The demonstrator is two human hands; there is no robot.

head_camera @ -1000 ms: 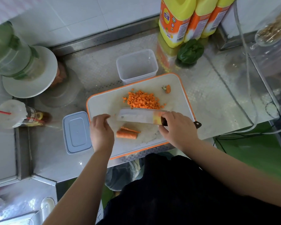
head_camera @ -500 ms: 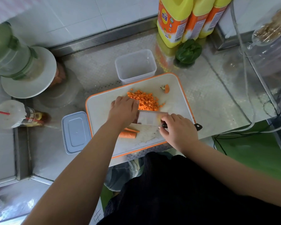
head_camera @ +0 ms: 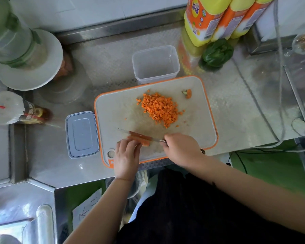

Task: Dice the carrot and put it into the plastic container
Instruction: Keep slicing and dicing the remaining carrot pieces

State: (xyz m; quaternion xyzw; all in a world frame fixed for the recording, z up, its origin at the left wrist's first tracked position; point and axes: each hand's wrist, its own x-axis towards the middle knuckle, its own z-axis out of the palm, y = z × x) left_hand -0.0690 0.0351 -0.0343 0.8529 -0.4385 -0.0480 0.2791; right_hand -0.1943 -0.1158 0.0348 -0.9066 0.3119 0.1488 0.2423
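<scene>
- The left hand (head_camera: 126,155) rests on the near part of the cutting board (head_camera: 203,110), its curled fingers pressing down on a carrot piece (head_camera: 144,142).
- The right hand (head_camera: 182,150) is wrapped round the handle of a knife (head_camera: 139,135) — the blade stands edge-down along the carrot piece, just beyond the left fingertips.
- A heap of diced carrot (head_camera: 159,108) lies in the middle of the board, with a few stray cubes around it; the carrot top (head_camera: 187,93) sits apart, toward the far right corner.
- The plastic container (head_camera: 155,65) stands just behind the board's far edge, with no carrot in it.
- Its lid (head_camera: 81,134) lies flat on the steel counter (head_camera: 245,106), touching the board's left edge.
- A green pepper (head_camera: 216,53) sits beside the yellow bottles (head_camera: 217,16) — behind and to the right of the container.
</scene>
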